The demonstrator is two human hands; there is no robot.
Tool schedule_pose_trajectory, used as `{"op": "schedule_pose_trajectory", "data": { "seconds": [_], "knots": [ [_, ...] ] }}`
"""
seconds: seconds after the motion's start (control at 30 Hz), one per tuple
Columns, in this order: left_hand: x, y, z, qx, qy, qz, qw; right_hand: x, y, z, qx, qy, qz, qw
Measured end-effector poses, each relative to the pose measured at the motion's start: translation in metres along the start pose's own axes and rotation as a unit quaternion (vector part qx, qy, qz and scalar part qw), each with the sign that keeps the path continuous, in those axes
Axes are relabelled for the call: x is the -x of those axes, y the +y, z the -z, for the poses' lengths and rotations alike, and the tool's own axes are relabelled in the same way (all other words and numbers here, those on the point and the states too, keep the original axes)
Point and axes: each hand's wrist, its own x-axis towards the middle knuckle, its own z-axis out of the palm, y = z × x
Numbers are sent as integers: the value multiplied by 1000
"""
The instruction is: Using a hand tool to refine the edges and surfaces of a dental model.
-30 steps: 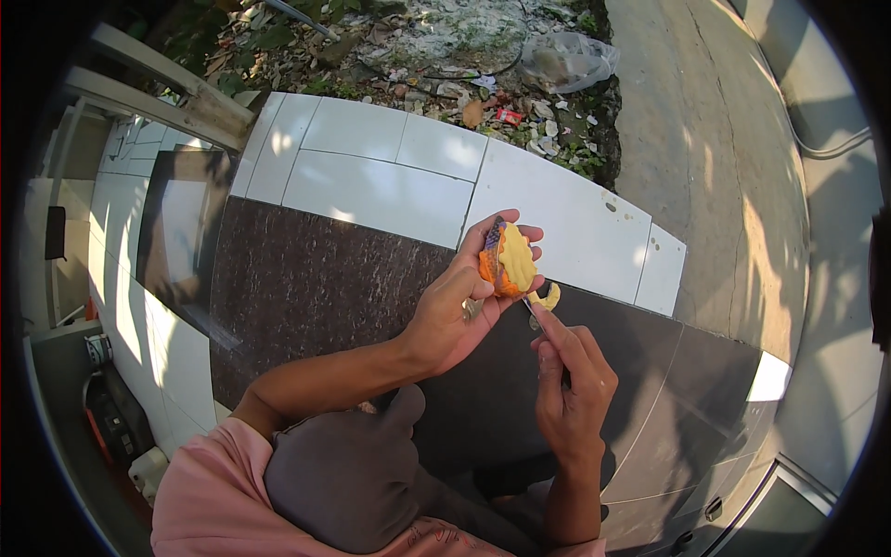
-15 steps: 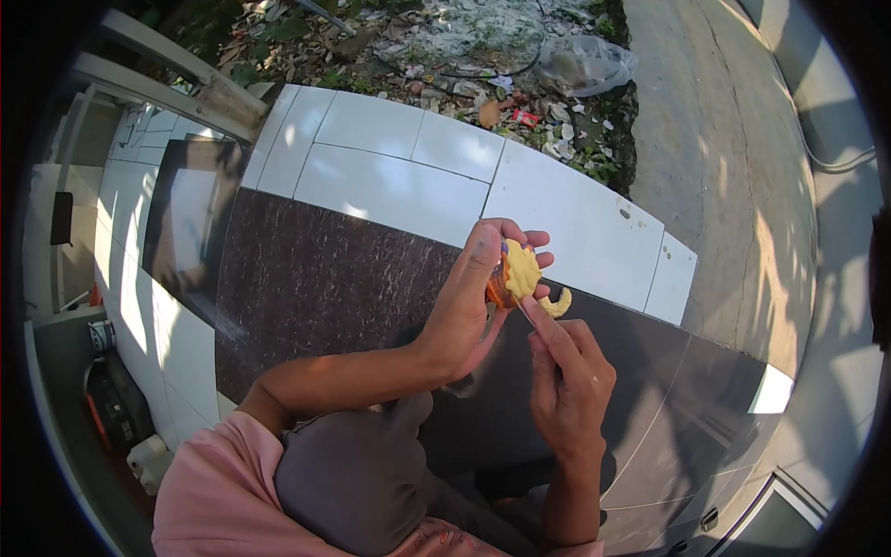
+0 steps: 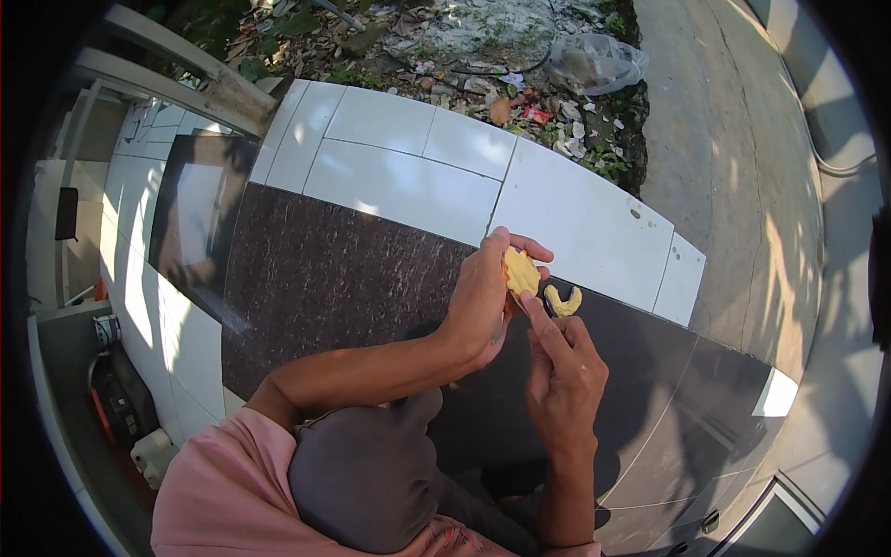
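Observation:
My left hand is closed around a small piece with a scalloped edge, held up over the dark floor. Its upward face is a yellow, paste-like mass, with orange showing along the rim. My right hand reaches up from below, its index finger pressed against the lower edge of the yellow mass. Thumb and other fingers are curled in; whether a thin tool sits between them is hidden. Just right of the fingers, a U-shaped yellow piece with a dark purple edge lies on the dark tiles.
Dark tiles stretch beneath my arms, bordered by white tiles. Beyond lies littered ground with a clear plastic bag. A concrete strip runs along the right. Metal posts stand at the upper left.
My left hand has turned the piece so its yellow face shows flatter, with a scalloped outline and less orange side visible. The view has shifted slightly; the right index finger stays on the yellow mass.

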Motion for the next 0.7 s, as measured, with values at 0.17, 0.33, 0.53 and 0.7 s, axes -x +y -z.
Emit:
{"op": "schedule_pose_trajectory", "data": {
  "seconds": [0.17, 0.33, 0.53, 0.7],
  "knots": [
    [-4, -4, -4, 7, 49, -28, 998, 10, -2, -25, -63, 73, -44, 994],
    [-4, -3, -6, 7, 33, -13, 999, 12, -13, -35, -102, 112, -75, 986],
    [-5, -11, -14, 21, 32, -43, 998, 21, -11, -42, -152, 137, -116, 972],
    [0, -8, -14, 61, 71, -7, 996, 20, 4, -30, -136, 108, -70, 982]
  ]
}}
